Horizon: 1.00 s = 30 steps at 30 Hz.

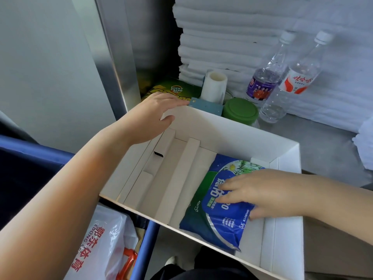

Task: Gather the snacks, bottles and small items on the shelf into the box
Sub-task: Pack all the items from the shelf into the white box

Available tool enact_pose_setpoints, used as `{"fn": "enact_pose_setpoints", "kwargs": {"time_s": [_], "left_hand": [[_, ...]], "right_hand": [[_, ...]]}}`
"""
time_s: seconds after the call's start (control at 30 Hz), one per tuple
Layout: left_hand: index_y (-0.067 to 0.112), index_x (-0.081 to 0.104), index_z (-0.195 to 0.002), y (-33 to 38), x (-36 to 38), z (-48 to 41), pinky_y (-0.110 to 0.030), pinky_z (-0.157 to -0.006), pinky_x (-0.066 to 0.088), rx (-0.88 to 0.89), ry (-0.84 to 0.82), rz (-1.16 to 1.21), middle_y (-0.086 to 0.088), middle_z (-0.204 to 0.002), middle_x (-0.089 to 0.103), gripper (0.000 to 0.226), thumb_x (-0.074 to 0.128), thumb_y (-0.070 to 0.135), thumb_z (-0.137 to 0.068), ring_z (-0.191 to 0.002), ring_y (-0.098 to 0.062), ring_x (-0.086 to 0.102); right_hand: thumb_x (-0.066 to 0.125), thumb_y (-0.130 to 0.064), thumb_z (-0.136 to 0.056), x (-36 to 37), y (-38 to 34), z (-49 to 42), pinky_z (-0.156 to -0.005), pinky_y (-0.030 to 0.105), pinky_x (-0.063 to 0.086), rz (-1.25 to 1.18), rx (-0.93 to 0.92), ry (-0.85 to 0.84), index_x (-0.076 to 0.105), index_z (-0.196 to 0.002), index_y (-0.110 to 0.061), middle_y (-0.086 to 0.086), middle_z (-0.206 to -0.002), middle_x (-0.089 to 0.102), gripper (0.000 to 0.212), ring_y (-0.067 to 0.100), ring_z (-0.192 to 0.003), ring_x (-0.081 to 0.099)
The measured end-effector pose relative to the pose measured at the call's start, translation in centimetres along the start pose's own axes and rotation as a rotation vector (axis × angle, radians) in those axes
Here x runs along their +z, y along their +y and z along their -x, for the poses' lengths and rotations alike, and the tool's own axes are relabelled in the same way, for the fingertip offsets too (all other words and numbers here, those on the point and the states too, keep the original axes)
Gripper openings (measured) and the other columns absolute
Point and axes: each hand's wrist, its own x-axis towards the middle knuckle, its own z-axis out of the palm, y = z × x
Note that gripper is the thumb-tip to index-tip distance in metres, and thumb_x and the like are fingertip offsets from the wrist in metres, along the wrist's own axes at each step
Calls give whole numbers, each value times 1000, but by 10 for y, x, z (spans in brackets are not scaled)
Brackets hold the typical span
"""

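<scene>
A white cardboard box (228, 126) sits on the grey shelf in front of me. A blue wet-wipes pack (220, 221) lies inside it at the right, and my right hand (260, 190) presses on it with spread fingers. My left hand (157, 110) holds the box's far left corner, fingers over the rim. Behind the box stand a green snack bag (171, 89), a white tape roll (214, 85) on a blue holder, a green-lidded jar (240, 111) and two clear water bottles (266, 75) (294, 81).
Stacked white towels (232, 37) fill the back of the shelf. A metal post (113, 63) rises at the left. Below left, a blue-framed cart (145, 245) holds a white plastic bag (105, 243) with red lettering. Bare shelf (323, 150) lies right of the box.
</scene>
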Motion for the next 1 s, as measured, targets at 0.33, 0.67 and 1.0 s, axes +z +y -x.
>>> {"fn": "enact_pose_setpoints", "kwargs": {"time_s": [0.33, 0.67, 1.0], "left_hand": [[33, 40, -139, 0, 0, -1, -21, -104, 18, 6, 4, -8, 6, -141, 44, 50, 50, 12, -94, -132, -14, 33], [32, 40, -139, 1, 1, -1, -20, -104, 18, 5, 15, -3, 7, -141, 44, 51, 51, 11, -94, -132, -12, 32], [31, 40, -139, 6, 1, -2, -19, -104, 20, -40, -12, -28, 8, -140, 44, 52, 53, 12, -93, -131, -10, 32]], "right_hand": [[52, -3, -90, -45, 4, -73, -111, 41, 26, 80, 1, -87, 21, -148, -35, 6, -159, 3, 73, 26, -144, 11], [67, -53, -78, -45, -4, -78, -101, 54, 40, 69, 192, -47, -17, -147, -31, 2, -154, -29, 111, 32, -142, -18], [74, -51, -71, -34, -13, -94, -91, 61, 43, -8, 174, -77, -28, -139, -44, 1, -133, -50, 123, 42, -133, -34]]}}
